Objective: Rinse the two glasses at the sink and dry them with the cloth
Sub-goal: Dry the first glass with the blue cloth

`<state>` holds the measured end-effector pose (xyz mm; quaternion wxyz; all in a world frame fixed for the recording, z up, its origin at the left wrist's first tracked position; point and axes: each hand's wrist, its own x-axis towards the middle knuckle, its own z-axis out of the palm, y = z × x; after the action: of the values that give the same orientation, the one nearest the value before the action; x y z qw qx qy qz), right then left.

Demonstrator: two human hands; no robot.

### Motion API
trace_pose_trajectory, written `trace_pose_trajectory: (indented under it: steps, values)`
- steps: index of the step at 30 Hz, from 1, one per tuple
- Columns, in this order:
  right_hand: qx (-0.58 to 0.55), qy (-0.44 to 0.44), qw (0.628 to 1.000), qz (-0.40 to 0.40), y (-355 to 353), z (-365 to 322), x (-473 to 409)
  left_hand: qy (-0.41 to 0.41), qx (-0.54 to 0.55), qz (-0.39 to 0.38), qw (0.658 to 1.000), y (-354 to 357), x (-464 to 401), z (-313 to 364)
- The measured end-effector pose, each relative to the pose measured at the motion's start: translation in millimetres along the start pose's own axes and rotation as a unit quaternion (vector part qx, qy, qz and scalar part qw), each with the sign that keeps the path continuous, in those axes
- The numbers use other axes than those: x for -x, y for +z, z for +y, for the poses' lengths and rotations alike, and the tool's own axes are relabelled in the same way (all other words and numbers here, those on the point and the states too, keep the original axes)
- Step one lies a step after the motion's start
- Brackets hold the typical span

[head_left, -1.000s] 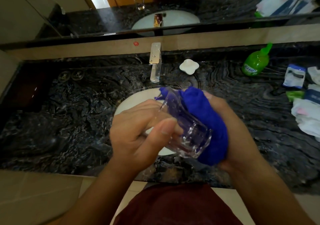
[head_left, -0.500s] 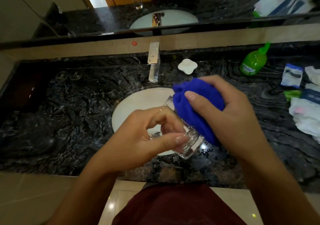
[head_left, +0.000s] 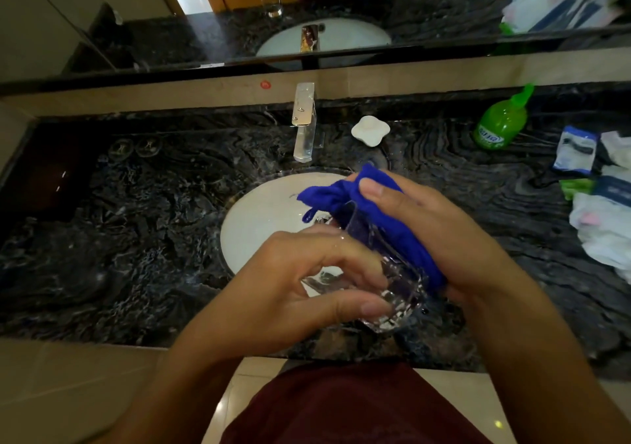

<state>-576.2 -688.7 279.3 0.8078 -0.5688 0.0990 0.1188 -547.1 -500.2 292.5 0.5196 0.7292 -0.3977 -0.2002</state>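
Holding the glass (head_left: 386, 273) tilted over the sink's (head_left: 259, 225) near rim, your left hand (head_left: 297, 293) gripped its base while your right hand (head_left: 433, 235) clutched the cloth (head_left: 345, 194) against its side. Since the earlier frame, cloth ends had fanned out leftward. Dark marble counter (head_left: 136, 238) lay open left; clutter (head_left: 601, 218) crowded right.

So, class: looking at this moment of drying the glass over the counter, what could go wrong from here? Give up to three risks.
1. The glass is tilted and held by the left hand at its base; wet, it might slip.
2. It hangs over the stone counter, not the sink, so a drop could break it.
3. The right hand presses the blue cloth against it; hard twisting could loosen the grip.
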Motion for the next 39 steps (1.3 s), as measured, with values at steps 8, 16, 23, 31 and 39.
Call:
trace_pose_trajectory:
  steps: [8, 16, 23, 31, 39]
  values:
    - [-0.192, 0.059, 0.976, 0.088, -10, 13, -1, 0.021, -0.047, 0.062, 0.997, 9, -6, -10]
    - [0.148, -0.162, 0.970, 0.105, 0, 2, 25, -0.089, 0.059, 0.106, 0.989, 15, -14, 4]
    - [0.315, -0.217, 0.924, 0.018, 2, -19, 35, -0.078, 0.094, 0.026, 0.992, 11, -8, 6]
    - [-0.045, -0.024, 0.998, -0.025, 7, -10, 5, 0.021, 0.206, 0.036, 0.978, 15, -5, 4]
    - [-0.096, 0.019, 0.991, 0.093, 17, 31, -3, -0.076, 0.464, 0.174, 0.865, 31, -8, -20]
